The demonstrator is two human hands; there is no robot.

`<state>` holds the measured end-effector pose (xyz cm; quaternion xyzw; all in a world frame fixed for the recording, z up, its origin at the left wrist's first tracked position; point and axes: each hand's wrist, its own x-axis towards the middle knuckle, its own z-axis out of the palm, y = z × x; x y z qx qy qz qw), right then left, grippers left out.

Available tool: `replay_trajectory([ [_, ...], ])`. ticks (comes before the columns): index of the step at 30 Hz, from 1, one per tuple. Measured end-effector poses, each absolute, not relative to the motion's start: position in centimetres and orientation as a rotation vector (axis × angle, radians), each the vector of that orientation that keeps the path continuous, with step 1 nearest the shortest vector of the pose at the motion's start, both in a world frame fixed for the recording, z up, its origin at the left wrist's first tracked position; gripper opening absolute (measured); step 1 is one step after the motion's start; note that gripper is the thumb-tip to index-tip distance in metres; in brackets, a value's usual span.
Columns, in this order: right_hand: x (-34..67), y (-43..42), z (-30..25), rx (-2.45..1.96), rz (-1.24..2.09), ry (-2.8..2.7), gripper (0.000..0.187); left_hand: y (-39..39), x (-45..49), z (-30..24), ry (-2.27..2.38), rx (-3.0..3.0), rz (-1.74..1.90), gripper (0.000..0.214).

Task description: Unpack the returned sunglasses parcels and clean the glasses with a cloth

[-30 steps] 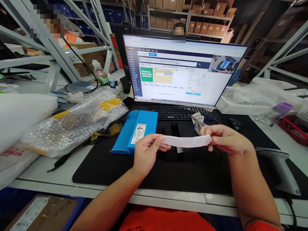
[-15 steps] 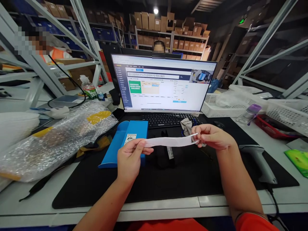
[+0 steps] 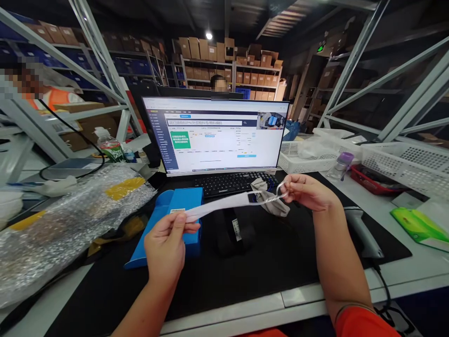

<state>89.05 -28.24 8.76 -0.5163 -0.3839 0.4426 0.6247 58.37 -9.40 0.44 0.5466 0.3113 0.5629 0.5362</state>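
A white folded face mask (image 3: 219,205) is stretched out above the desk mat. My left hand (image 3: 165,245) pinches its left end between thumb and fingers. Its thin ear loop (image 3: 264,202) runs out at the other end, and the fingertips of my right hand (image 3: 310,191) are closed on it. Behind my left hand lies a blue box (image 3: 191,199) with its flap raised. Below the mask rests a black object (image 3: 224,234) with a white label; its kind is unclear. A crumpled grey cloth or glove (image 3: 278,206) lies under the loop.
A monitor (image 3: 213,135) and keyboard (image 3: 220,185) stand ahead. Bubble wrap (image 3: 80,206) and a bottle (image 3: 108,147) are on the left. To the right are a barcode scanner (image 3: 363,231), white baskets (image 3: 305,161) and a green packet (image 3: 421,224). Two people are in the background.
The mask's ear loop has been drawn out and now stretches between the mask and my right hand. My left hand has moved left and down in view. The camera has shifted too.
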Motion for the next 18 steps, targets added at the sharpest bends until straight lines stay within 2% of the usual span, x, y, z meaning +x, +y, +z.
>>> replay_trajectory([
  [3,89.9,-28.7,8.9,-1.19,0.891,-0.783,0.033,-9.0,58.0,0.6,0.857,1.476,1.494,0.026],
  [8,89.3,-28.4,8.7,-1.325,0.793,-0.783,0.035,-10.3,57.5,0.8,0.764,2.6,1.705,0.012],
  [10,88.4,-27.9,8.5,-1.374,0.816,-0.804,0.034,-11.3,57.6,0.8,0.759,2.819,1.717,0.014],
  [13,86.9,-26.7,7.9,-1.445,0.848,-0.846,0.034,-12.5,58.1,0.4,0.83,2.973,1.548,0.008],
  [18,83.9,-24.2,6.1,-1.639,0.8,-1.089,0.027,-13.3,59.3,-0.8,0.893,3.186,0.931,0.026],
])
